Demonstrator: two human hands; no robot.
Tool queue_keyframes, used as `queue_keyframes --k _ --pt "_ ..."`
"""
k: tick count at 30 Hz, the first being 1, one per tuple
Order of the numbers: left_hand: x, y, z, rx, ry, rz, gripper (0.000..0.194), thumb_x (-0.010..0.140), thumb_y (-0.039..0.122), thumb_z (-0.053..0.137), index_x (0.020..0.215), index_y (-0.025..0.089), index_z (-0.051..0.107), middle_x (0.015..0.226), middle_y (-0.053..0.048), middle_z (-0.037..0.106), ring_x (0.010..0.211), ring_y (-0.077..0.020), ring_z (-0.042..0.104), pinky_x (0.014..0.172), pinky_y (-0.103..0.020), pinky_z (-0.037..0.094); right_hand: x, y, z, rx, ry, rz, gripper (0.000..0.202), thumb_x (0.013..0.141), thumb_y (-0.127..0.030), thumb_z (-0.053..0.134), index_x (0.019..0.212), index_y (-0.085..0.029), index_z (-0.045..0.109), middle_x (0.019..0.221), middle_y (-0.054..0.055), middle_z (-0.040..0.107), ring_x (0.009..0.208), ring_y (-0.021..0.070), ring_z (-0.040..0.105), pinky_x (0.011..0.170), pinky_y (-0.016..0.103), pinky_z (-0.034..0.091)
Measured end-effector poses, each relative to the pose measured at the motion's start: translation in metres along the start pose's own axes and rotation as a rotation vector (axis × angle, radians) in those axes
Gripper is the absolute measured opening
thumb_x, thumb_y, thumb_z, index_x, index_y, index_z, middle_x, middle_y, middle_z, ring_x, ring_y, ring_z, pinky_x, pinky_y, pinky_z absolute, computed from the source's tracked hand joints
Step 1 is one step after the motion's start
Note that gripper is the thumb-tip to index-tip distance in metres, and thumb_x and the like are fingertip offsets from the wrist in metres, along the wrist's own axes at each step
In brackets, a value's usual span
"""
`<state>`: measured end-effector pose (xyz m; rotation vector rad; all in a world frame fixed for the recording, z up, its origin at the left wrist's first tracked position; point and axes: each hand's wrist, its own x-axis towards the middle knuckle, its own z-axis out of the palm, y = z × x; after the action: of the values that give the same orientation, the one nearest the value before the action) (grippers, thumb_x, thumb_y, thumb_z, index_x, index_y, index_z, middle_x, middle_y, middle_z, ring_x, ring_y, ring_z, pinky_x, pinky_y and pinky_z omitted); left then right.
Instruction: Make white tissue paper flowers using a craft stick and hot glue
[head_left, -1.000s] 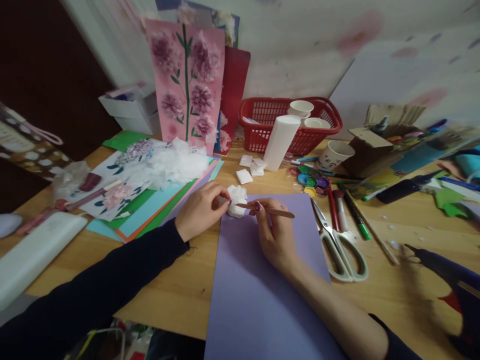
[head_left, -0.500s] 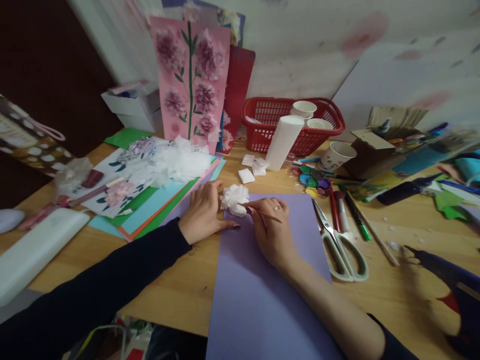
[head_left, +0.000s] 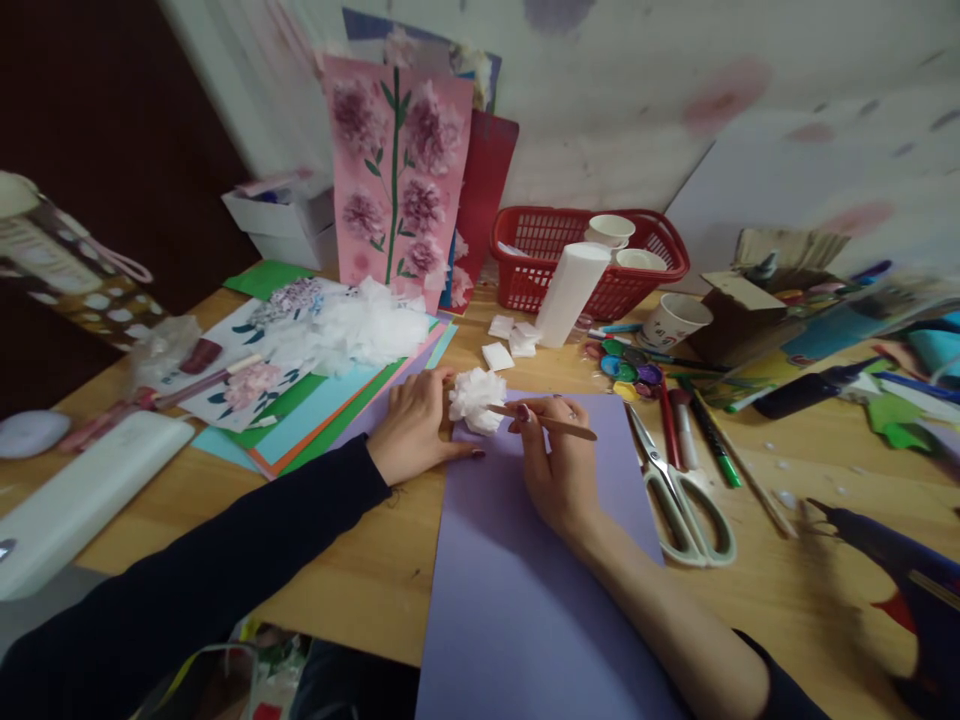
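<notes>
The right hand [head_left: 559, 466] holds one stick [head_left: 575, 430] in its fingers at one white flower [head_left: 477, 398], the left hand [head_left: 412, 426] with fingers wide.

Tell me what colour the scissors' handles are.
The scissors' handles are a pale off-white, best seen in the head view.

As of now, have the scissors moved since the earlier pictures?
No, the scissors lie at the same spot along the right edge of the purple sheet.

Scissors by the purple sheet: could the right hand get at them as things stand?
Probably yes: the scissors lie just to the right of the right hand with nothing on top, though its hold on the wooden stick may hinder a grip.
</notes>
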<state>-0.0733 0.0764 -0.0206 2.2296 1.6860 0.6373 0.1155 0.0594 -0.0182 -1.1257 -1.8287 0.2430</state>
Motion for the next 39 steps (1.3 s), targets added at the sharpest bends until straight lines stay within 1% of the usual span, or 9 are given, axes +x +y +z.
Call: queue_keyframes --k 8,13,17,20,23,26,31,35,39 --pt "-0.001 0.002 -0.006 -0.018 0.025 0.149 0.089 0.065 0.044 0.084 0.136 0.026 0.035 0.141 -0.012 0.048 0.131 -0.0337 0.044 0.105 -0.049 0.034 0.001 0.002 -0.001 0.102 0.068 0.168 0.026 0.099 -0.031 0.041 0.088 -0.021 0.062 0.069 0.001 0.066 0.063 0.0171 0.060 0.073 0.037 0.043" --pt "-0.001 0.001 -0.006 0.003 0.011 0.009 0.100 0.059 0.046 0.087 0.138 0.017 0.032 0.140 -0.020 0.049 0.131 -0.0380 0.044 0.105 -0.054 0.031 -0.001 0.002 -0.009 0.158 0.211 0.220 0.031 0.099 -0.037 0.041 0.085 -0.020 0.063 0.064 -0.001 0.060 0.062 0.0157 0.056 0.064 0.032 0.041" --pt "-0.001 0.002 -0.006 -0.047 -0.033 -0.024 0.095 0.061 0.042 0.086 0.136 0.021 0.032 0.136 -0.018 0.056 0.133 -0.0379 0.044 0.106 -0.056 0.028 0.003 0.001 -0.021 0.357 0.364 0.247 0.033 0.099 -0.038 0.043 0.077 -0.020 0.060 0.060 -0.003 0.053 0.054 0.0117 0.050 0.057 0.028 0.039" --pt "0.002 0.001 -0.010 -0.092 -0.066 -0.040 0.100 0.062 0.039 0.086 0.139 0.021 0.026 0.135 -0.020 0.058 0.136 -0.0378 0.041 0.107 -0.061 0.024 0.009 0.002 -0.030 0.513 0.411 0.279 0.033 0.098 -0.037 0.046 0.072 -0.020 0.058 0.056 -0.005 0.049 0.050 0.0102 0.045 0.054 0.027 0.037" --pt "0.007 -0.003 -0.017 -0.154 -0.140 -0.037 0.107 0.060 0.036 0.087 0.143 0.020 0.021 0.136 -0.021 0.057 0.140 -0.0368 0.038 0.110 -0.062 0.020 0.013 0.004 -0.036 0.589 0.432 0.307 0.033 0.096 -0.038 0.050 0.070 -0.020 0.058 0.052 -0.006 0.046 0.048 0.0097 0.043 0.051 0.026 0.035" --pt "0.013 -0.010 -0.021 -0.318 -0.265 0.024 0.118 0.060 0.032 0.086 0.149 0.021 0.010 0.141 -0.023 0.052 0.137 -0.0329 0.043 0.112 -0.057 0.028 0.013 0.005 -0.039 0.579 0.422 0.316 0.034 0.095 -0.041 0.051 0.070 -0.020 0.060 0.052 -0.005 0.046 0.047 0.0099 0.044 0.051 0.027 0.036" --pt "0.023 -0.015 -0.016 -0.602 -0.367 0.159 0.120 0.064 0.021 0.082 0.152 0.031 0.001 0.158 -0.024 0.024 0.137 -0.0297 0.045 0.109 -0.052 0.038 0.008 0.009 -0.037 0.496 0.333 0.298 0.037 0.096 -0.045 0.049 0.073 -0.019 0.060 0.057 -0.004 0.051 0.050 0.0101 0.049 0.051 0.026 0.038" --pt "0.037 -0.009 -0.012 -0.670 -0.440 0.154 0.116 0.068 0.014 0.076 0.152 0.035 -0.001 0.160 -0.024 0.017 0.140 -0.0313 0.040 0.110 -0.056 0.034 0.006 0.014 -0.037 0.402 0.317 0.300 0.037 0.097 -0.044 0.046 0.075 -0.018 0.060 0.057 -0.004 0.052 0.051 0.0100 0.050 0.052 0.026 0.039" --pt "0.052 -0.001 -0.008 -0.697 -0.561 0.147 0.117 0.069 0.010 0.071 0.152 0.034 -0.008 0.160 -0.026 0.012 0.142 -0.0307 0.035 0.112 -0.054 0.031 0.008 0.020 -0.039 0.372 0.380 0.347 0.038 0.096 -0.046 0.045 0.075 -0.018 0.060 0.058 -0.004 0.051 0.053 0.0109 0.050 0.056 0.027 0.039"
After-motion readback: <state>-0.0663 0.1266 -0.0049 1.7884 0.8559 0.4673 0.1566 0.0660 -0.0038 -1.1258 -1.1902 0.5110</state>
